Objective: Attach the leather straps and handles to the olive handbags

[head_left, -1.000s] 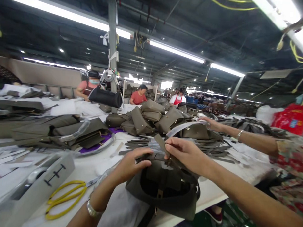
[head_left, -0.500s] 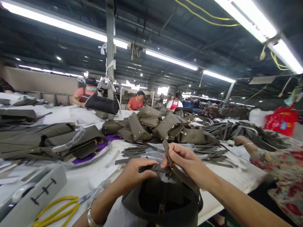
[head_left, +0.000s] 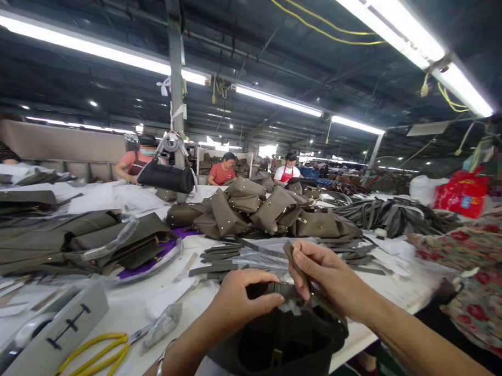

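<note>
A dark olive handbag [head_left: 294, 359] stands at the table's front edge before me, its mouth open toward me and a metal fitting showing inside. My left hand [head_left: 247, 297] pinches the bag's far top edge between thumb and fingers. Just right of it, my right hand [head_left: 324, 270] is closed on an olive strap [head_left: 292, 255], whose end sticks up past the fingertips. Lower down, the strap runs along the bag's right side. Where the strap meets the bag is partly hidden by my fingers.
Yellow-handled scissors [head_left: 99, 353] and a white box [head_left: 71, 324] lie at the front left. Olive bags [head_left: 270, 205] are heaped behind my hands, beside loose straps [head_left: 390, 215]. A co-worker in a floral sleeve [head_left: 479, 262] is close on the right. Others work across the table.
Both my hands and the bag have shifted right in view, with the bag's top edge and strap still held. The co-worker's hand at right has drawn out of sight.
</note>
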Available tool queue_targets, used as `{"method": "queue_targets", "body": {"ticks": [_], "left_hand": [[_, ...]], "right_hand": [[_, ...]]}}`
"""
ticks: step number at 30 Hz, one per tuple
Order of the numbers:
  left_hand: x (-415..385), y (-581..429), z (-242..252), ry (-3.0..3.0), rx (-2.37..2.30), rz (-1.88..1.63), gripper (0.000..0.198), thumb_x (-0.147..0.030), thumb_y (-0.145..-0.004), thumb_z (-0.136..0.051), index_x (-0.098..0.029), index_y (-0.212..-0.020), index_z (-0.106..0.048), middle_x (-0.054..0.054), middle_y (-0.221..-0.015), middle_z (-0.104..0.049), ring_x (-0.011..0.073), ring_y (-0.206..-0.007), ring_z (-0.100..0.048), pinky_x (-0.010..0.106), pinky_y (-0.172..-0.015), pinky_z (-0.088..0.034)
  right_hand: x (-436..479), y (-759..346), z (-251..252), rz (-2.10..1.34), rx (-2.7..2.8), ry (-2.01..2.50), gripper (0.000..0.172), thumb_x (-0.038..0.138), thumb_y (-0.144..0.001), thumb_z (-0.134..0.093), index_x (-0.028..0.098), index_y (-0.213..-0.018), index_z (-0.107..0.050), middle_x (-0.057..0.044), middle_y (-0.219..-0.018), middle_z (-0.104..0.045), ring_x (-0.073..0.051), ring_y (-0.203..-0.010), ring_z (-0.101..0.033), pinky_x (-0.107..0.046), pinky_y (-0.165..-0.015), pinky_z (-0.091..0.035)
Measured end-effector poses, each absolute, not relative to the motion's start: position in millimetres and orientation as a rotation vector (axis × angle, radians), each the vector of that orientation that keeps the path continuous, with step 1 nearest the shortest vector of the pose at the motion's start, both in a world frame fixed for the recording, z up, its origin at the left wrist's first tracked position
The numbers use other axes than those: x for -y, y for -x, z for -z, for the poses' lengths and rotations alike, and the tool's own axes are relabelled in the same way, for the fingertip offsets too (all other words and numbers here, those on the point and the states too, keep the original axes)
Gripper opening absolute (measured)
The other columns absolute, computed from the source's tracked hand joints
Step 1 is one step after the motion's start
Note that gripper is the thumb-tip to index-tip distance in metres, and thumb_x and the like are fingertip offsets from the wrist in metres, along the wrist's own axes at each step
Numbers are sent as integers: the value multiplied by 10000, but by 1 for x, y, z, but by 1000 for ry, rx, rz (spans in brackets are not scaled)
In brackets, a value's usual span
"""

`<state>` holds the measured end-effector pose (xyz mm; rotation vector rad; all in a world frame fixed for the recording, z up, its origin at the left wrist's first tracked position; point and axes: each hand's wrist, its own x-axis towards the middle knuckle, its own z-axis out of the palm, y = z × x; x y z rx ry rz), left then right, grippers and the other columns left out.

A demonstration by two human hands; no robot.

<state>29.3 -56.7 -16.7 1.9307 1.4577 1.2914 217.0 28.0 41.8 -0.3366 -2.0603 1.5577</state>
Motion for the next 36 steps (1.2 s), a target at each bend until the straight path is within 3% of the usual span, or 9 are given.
{"method": "queue_targets", "body": {"ticks": [6,12,16,20,24,27,31,36], "left_hand": [[62,-18,23,-1993,-1573,-1259,265,-385,-750,-777,-266,-987,-772,-2,-989,-765,217,-929,-676,280,-845,-462],[67,-16,32,-1889,-1510,-1313,296,-297,-743,-788,-254,-1032,-740,-1,-1032,-753,197,-946,-675,258,-852,-482],[68,-23,38,-1796,-1583,-1425,244,-300,-735,-793,-229,-964,-745,11,-972,-752,197,-916,-669,268,-838,-486],[72,-33,41,-1730,-1593,-1516,218,-282,-735,-793,-226,-940,-741,2,-923,-741,183,-891,-659,257,-811,-485],[75,-42,40,-1664,-1597,-1559,225,-251,-724,-797,-217,-936,-729,-6,-918,-741,166,-877,-663,241,-804,-493],[75,-48,40,-1629,-1609,-1582,262,-231,-698,-812,-209,-942,-719,-7,-928,-742,160,-872,-667,236,-813,-497],[77,-54,39,-1625,-1644,-1558,239,-216,-682,-818,-212,-905,-731,-8,-910,-748,172,-873,-672,240,-788,-498],[83,-59,38,-1624,-1639,-1491,182,-226,-683,-810,-233,-857,-757,-13,-842,-748,179,-812,-672,247,-739,-497]], "right_hand": [[-26,-226,-39,-1695,1905,464,384,496,-902,-609,174,-730,-489,69,-554,-493,-24,-387,-284,-186,-401,-181],[-29,-224,-31,-1425,2216,627,357,532,-910,-550,180,-854,-542,45,-623,-582,-48,-403,-401,-188,-422,-280],[-23,-223,-32,-1130,2367,731,336,458,-935,-507,181,-753,-564,24,-622,-599,-109,-543,-559,-227,-544,-403],[-14,-223,-38,-652,2542,785,324,364,-930,-506,189,-696,-644,9,-653,-642,-150,-687,-590,-261,-651,-380],[-6,-221,-43,-413,2572,862,284,359,-901,-527,210,-745,-712,-20,-783,-697,-186,-812,-599,-272,-709,-366],[-5,-217,-44,-307,2615,886,286,348,-876,-528,205,-730,-729,-33,-748,-690,-182,-765,-585,-266,-678,-354],[-11,-212,-49,-362,2761,893,241,310,-799,-553,191,-637,-685,3,-560,-599,-140,-596,-510,-251,-560,-301],[-19,-206,-68,-863,2965,955,183,256,-736,-533,175,-601,-626,27,-501,-548,-115,-497,-495,-220,-471,-318]]}}
